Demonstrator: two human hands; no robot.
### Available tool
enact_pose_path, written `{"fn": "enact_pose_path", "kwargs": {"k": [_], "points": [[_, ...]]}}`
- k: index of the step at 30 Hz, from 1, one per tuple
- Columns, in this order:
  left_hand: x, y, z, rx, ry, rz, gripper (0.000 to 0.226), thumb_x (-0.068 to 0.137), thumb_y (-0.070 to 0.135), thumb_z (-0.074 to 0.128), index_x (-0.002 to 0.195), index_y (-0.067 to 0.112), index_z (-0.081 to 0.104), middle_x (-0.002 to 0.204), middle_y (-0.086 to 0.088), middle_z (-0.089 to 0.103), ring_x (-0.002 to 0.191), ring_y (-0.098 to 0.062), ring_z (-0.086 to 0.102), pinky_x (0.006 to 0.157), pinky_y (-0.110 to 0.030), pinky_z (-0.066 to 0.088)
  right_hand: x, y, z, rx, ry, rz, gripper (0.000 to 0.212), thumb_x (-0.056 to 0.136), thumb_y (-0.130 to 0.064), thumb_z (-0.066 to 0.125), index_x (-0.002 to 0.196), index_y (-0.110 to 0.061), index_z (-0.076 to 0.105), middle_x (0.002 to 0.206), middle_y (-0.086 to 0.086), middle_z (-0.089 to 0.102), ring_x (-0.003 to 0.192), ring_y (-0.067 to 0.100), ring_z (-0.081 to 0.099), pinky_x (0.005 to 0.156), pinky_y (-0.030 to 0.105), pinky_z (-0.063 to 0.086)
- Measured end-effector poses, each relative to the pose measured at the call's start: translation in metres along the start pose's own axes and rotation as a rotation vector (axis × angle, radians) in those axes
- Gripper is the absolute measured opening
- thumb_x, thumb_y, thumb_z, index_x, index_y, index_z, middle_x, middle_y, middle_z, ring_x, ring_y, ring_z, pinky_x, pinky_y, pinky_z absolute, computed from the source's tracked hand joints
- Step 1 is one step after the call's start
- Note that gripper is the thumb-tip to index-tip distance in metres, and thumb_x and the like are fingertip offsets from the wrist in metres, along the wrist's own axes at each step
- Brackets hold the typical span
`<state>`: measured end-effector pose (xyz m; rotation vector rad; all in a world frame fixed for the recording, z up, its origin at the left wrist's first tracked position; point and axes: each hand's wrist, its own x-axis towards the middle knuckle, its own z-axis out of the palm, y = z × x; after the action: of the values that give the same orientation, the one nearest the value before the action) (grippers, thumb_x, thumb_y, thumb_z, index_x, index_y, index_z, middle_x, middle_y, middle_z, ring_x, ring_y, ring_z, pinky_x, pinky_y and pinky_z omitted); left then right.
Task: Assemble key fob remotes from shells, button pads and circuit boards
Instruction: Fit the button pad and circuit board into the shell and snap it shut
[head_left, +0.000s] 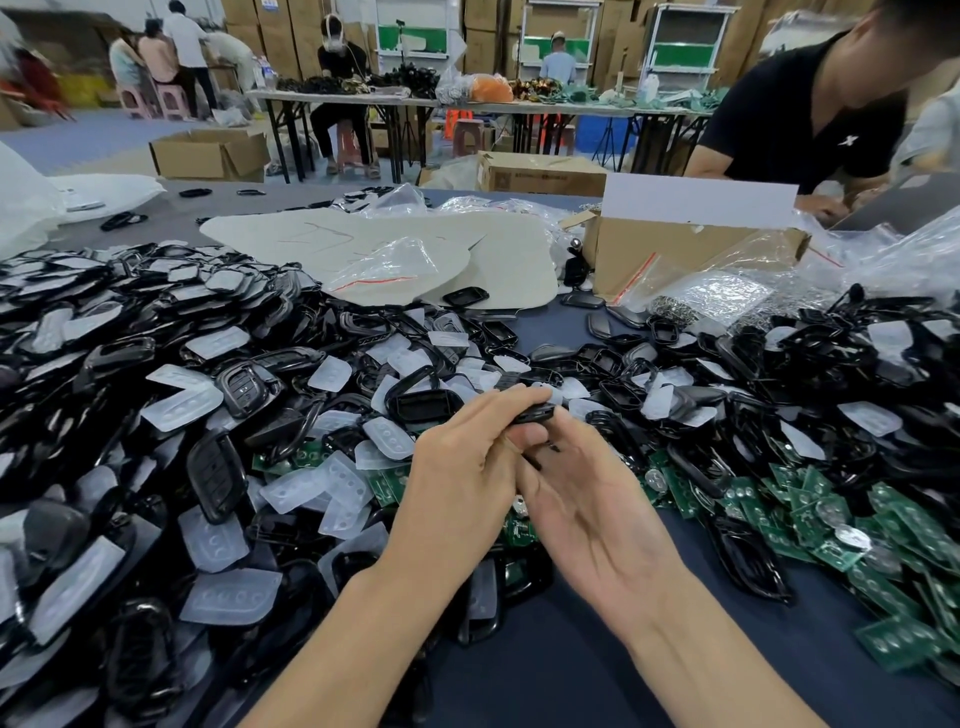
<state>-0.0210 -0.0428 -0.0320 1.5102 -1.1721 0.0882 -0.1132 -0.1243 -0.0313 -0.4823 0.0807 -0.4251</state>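
Observation:
My left hand (467, 467) and my right hand (587, 499) meet above the table's middle and together hold a black key fob shell (535, 414). The left fingers curl over its top; the right thumb and fingertips pinch it from below, palm turned up. Heaps of black shells (124, 358) lie all around. Translucent white button pads (234, 595) are mixed among them. Green circuit boards (810, 525) are heaped at the right, and one board (517, 530) lies just under my hands.
A cardboard box (675, 249) and clear plastic bags (405, 260) stand at the back on the dark blue table (571, 649). A person in a black shirt (800, 119) leans over the far right corner. Other tables and workers are in the background.

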Motion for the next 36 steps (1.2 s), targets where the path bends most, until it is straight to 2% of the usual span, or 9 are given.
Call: {"fn": "enact_pose_path", "kwargs": {"k": [3, 6, 13, 18, 25, 27, 30, 33, 36], "points": [[0.002, -0.002, -0.004, -0.05, -0.095, -0.024, 0.034, 0.099, 0.007, 0.052, 0.125, 0.024, 0.066, 0.113, 0.017, 0.067, 0.105, -0.002, 0.063, 0.085, -0.007, 0.043, 0.0, -0.003, -0.001, -0.077, 0.055, -0.033, 0.026, 0.098, -0.013, 0.058, 0.109, 0.004, 0.074, 0.114, 0.021, 0.069, 0.105, 0.024, 0.071, 0.089, 0.027, 0.057], [0.002, -0.006, -0.006, -0.067, -0.16, -0.038, 0.033, 0.104, 0.008, 0.048, 0.129, 0.023, 0.064, 0.118, 0.014, 0.066, 0.11, -0.009, 0.063, 0.089, -0.012, 0.045, 0.0, -0.003, -0.003, -0.08, 0.081, -0.044, 0.026, 0.097, -0.013, 0.059, 0.113, 0.005, 0.069, 0.116, 0.024, 0.066, 0.107, 0.026, 0.069, 0.088, 0.028, 0.057], [-0.001, -0.006, 0.003, -0.024, -0.021, -0.032, 0.04, 0.096, -0.007, 0.052, 0.116, 0.023, 0.071, 0.101, 0.016, 0.068, 0.092, -0.003, 0.065, 0.078, -0.007, 0.043, 0.0, 0.006, -0.004, -0.018, 0.043, -0.028, 0.027, 0.102, -0.013, 0.054, 0.103, 0.002, 0.076, 0.111, 0.02, 0.071, 0.108, 0.025, 0.07, 0.094, 0.03, 0.055], [-0.001, -0.005, 0.006, 0.031, 0.022, -0.016, 0.046, 0.09, -0.013, 0.053, 0.114, 0.021, 0.072, 0.1, 0.016, 0.067, 0.092, -0.001, 0.064, 0.079, -0.006, 0.043, 0.0, 0.008, -0.004, -0.004, 0.041, -0.041, 0.027, 0.1, -0.014, 0.055, 0.101, 0.002, 0.077, 0.098, 0.015, 0.072, 0.096, 0.021, 0.073, 0.088, 0.029, 0.057], [-0.003, -0.002, 0.008, 0.066, 0.075, -0.002, 0.049, 0.084, -0.017, 0.053, 0.113, 0.018, 0.073, 0.101, 0.013, 0.069, 0.092, 0.0, 0.065, 0.081, -0.007, 0.045, -0.003, 0.008, -0.003, -0.034, 0.063, -0.024, 0.028, 0.101, -0.018, 0.053, 0.108, 0.0, 0.075, 0.099, 0.012, 0.069, 0.098, 0.018, 0.07, 0.091, 0.029, 0.056], [-0.002, -0.002, 0.007, 0.053, 0.051, -0.012, 0.044, 0.089, -0.013, 0.055, 0.115, 0.018, 0.073, 0.103, 0.014, 0.069, 0.093, 0.001, 0.064, 0.082, -0.009, 0.046, -0.002, 0.006, -0.003, -0.062, 0.074, -0.034, 0.028, 0.101, -0.018, 0.053, 0.106, -0.001, 0.075, 0.1, 0.012, 0.07, 0.099, 0.019, 0.07, 0.091, 0.029, 0.056], [0.001, -0.001, 0.005, 0.038, -0.017, 0.006, 0.026, 0.1, 0.011, 0.055, 0.122, 0.02, 0.068, 0.111, 0.017, 0.064, 0.102, 0.0, 0.061, 0.088, -0.012, 0.045, 0.003, 0.001, -0.003, -0.139, 0.088, -0.065, 0.023, 0.095, -0.02, 0.061, 0.106, -0.003, 0.071, 0.101, 0.011, 0.07, 0.094, 0.017, 0.07, 0.086, 0.027, 0.057], [0.002, -0.004, 0.001, 0.092, -0.121, 0.002, 0.03, 0.102, 0.026, 0.051, 0.13, 0.022, 0.063, 0.119, 0.012, 0.064, 0.11, -0.006, 0.06, 0.094, -0.023, 0.047, 0.006, -0.004, -0.005, -0.346, 0.182, -0.093, 0.04, 0.083, -0.026, 0.066, 0.116, -0.003, 0.064, 0.098, 0.011, 0.07, 0.089, 0.016, 0.07, 0.078, 0.026, 0.059], [0.0, -0.004, -0.002, 0.117, -0.167, -0.014, 0.034, 0.101, 0.026, 0.053, 0.134, 0.019, 0.06, 0.123, 0.006, 0.065, 0.114, -0.01, 0.059, 0.097, -0.028, 0.048, 0.005, -0.006, -0.008, -0.486, 0.225, -0.11, 0.032, 0.077, -0.032, 0.068, 0.095, -0.007, 0.077, 0.095, 0.014, 0.073, 0.09, 0.02, 0.073, 0.074, 0.026, 0.06]]}}
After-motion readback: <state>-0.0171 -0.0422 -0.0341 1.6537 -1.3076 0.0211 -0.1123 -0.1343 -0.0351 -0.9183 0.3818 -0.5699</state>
